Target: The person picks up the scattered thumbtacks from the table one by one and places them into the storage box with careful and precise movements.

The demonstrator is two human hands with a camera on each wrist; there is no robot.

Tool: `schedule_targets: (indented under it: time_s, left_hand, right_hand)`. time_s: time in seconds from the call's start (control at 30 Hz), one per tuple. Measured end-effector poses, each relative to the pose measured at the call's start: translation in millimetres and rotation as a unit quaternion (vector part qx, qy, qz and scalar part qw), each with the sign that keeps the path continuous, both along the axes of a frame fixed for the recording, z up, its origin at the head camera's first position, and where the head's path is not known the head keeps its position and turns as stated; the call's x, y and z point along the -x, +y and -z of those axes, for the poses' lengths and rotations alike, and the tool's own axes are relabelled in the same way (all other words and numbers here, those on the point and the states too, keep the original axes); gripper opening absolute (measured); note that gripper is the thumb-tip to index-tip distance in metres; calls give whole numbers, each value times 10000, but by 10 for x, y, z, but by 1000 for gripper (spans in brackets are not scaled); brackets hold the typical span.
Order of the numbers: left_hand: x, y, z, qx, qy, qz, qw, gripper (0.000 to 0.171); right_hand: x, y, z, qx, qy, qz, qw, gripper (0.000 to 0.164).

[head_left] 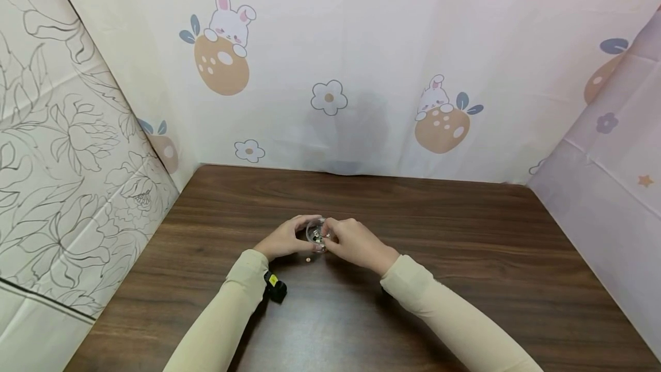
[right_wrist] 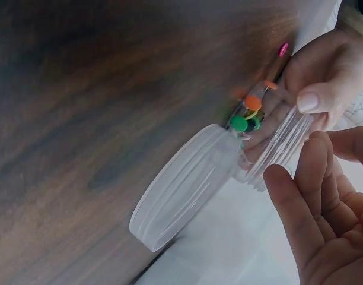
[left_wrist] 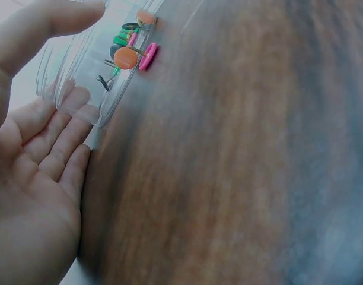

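Observation:
A clear plastic jar (right_wrist: 280, 142) stands on the table with several coloured thumbtacks (left_wrist: 126, 57) at its bottom, orange, green, black and pink. My left hand (head_left: 286, 239) holds the jar from the side, thumb (left_wrist: 75, 19) near the rim and fingers behind the wall. Over the jar's mouth is my right hand (head_left: 356, 243), its thumb and a fingertip close together; I cannot tell whether they pinch anything. Beside the jar lies a clear round lid (right_wrist: 181, 190), below my right hand in the right wrist view. A pink thumbtack (right_wrist: 283, 49) lies loose outside the jar.
The dark wood-grain table (head_left: 465, 228) stretches around both hands. Printed cloth (head_left: 330, 45) hangs behind it and along both sides. A black wrist device (head_left: 276, 288) sits under the left sleeve cuff, close over the tabletop.

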State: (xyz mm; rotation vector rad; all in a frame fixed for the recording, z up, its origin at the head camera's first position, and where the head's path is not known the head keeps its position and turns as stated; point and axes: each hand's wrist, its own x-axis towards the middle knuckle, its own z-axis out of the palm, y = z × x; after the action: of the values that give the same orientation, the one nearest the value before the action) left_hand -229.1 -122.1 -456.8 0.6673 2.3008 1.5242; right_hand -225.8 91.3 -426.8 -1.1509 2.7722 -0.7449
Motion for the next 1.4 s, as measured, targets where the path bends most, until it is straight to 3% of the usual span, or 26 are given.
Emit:
schedule_targets:
  time_s: [0.33, 0.57, 0.8, 0.93, 1.2, 1.4]
  left_hand:
    - [-11, -3, -16, -28, -61, 36, 10000, 73]
    - [-11, 3, -12, 14, 26, 65, 10000, 70]
    - [157, -18, 326, -131, 86, -40, 9999, 72]
    - [173, -20, 360, -144, 139, -77, 9998, 70]
    - [164, -23, 332, -55, 104, -92, 9999, 72]
    - [67, -8, 148, -188, 62, 38, 9998, 71]
  right_hand:
    - [-62, 8, 24, -68, -93, -167, 9998, 4]
    - [-116, -17, 80, -286, 359, -824, 9955, 9]
    - [-198, -56, 131, -594, 105, -1260, 9902, 20]
    - [-228, -75, 145, -714, 308, -1304, 9884, 27]
    - [-260, -94, 143, -959, 412, -1197, 9873, 35]
    - [-268, -118, 136, -1144, 468, -1175, 9854, 37]
